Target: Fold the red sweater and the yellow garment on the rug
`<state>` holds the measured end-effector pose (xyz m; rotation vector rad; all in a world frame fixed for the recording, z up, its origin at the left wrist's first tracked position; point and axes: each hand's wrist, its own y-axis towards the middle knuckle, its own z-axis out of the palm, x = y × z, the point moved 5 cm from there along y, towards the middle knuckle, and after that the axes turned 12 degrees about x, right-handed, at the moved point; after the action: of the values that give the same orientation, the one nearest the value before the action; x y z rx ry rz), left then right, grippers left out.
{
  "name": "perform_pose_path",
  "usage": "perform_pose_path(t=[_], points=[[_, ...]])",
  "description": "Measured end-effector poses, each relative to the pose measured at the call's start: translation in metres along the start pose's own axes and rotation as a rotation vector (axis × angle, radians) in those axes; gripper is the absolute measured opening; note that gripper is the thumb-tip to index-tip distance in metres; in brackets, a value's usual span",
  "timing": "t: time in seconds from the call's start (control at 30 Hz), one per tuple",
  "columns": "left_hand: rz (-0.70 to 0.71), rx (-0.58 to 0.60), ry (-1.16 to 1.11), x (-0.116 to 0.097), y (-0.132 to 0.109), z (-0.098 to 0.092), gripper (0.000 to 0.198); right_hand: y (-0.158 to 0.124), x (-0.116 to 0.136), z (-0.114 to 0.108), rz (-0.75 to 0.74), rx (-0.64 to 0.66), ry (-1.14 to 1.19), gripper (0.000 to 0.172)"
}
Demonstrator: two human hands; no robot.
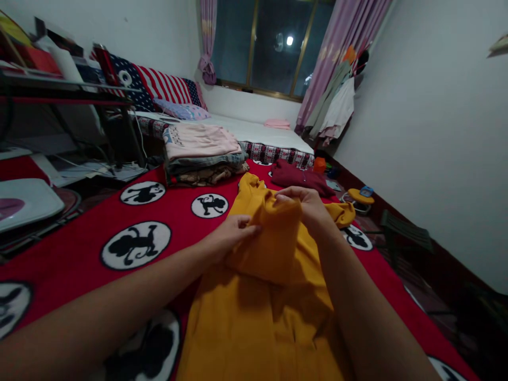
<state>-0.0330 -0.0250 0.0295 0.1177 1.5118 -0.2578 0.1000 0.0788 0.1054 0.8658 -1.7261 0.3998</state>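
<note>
The yellow garment [246,328] lies in the lower centre of the frame, one part of it lifted in the middle. The cloth looks soft and rather light — probably not fragile, but limp, so the two edges of the raised part seem the good places to hold. The left hand [234,235] is closed on its left edge; the right hand [307,203] pinches its top right. Below spreads a red blanket [79,264]; at upper centre-left stand folded clothes [204,145].
</note>
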Motion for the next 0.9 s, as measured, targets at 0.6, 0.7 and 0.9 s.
perform_pose_path(t=[0.6,0.7,0.9], points=[[0.126,-0.255,-0.143,0.016,0.010,-0.033,0.057,0.016,-0.066,0.023,0.042,-0.036,-0.341,0.049],[0.197,-0.283,-0.145,0.005,0.007,-0.035,0.054,0.013,-0.046,0.020,-0.077,-0.100,-0.288,0.023],[0.097,-0.289,0.075,-0.032,-0.011,-0.045,0.067,-0.001,-0.003,0.004,0.012,0.143,-0.352,0.022]])
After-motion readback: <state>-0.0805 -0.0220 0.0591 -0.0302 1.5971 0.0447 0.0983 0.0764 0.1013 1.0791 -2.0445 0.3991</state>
